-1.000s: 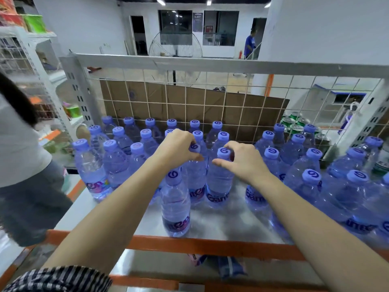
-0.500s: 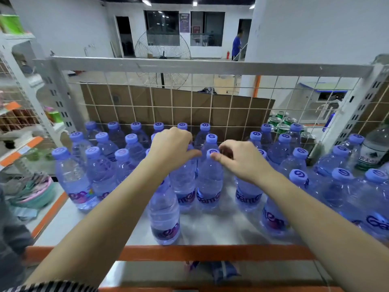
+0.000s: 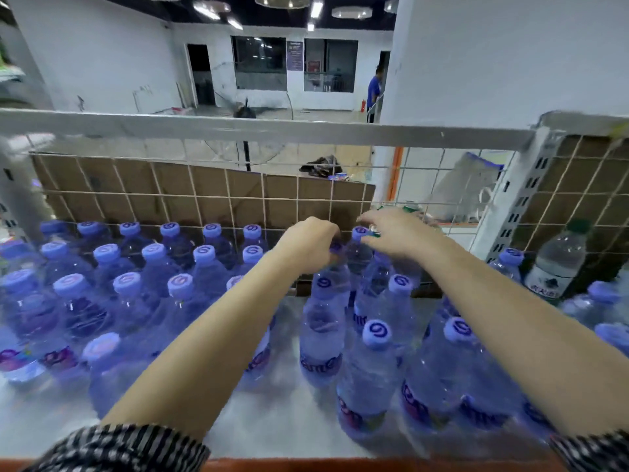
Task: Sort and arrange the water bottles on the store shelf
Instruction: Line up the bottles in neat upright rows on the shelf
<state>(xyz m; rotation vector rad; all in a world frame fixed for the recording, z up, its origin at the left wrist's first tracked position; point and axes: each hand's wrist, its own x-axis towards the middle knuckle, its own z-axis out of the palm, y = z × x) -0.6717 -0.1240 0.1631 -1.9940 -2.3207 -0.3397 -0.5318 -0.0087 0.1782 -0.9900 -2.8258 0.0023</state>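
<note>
Two water bottles stand at the back of the shelf (image 3: 289, 420), just in front of the wire mesh panel (image 3: 228, 195), right of the middle. The left grip (image 3: 308, 245) has its fingers curled round the cap and neck of the left rear bottle (image 3: 337, 247). The right grip (image 3: 394, 233) reaches over the cap of the right rear bottle (image 3: 358, 255); whether it is closed on that cap cannot be told (the fingers are blurred).

Holding at the cap is the likely reason both forearms pass above the nearer bottles. The bodies are packed too close for a side grasp.

To the left, the ordered block (image 3: 155, 267) stands upright in straight rows reaching back to the mesh. The two rear bottles appear intended to extend its back row. To the right and front, the loose cluster (image 3: 376, 335) stands unevenly spaced and is judged not yet sorted.

Cardboard (image 3: 170, 178) backs the mesh. A clear bottle with a dark cap (image 3: 558, 260) stands apart at the far right, a different product.
</note>
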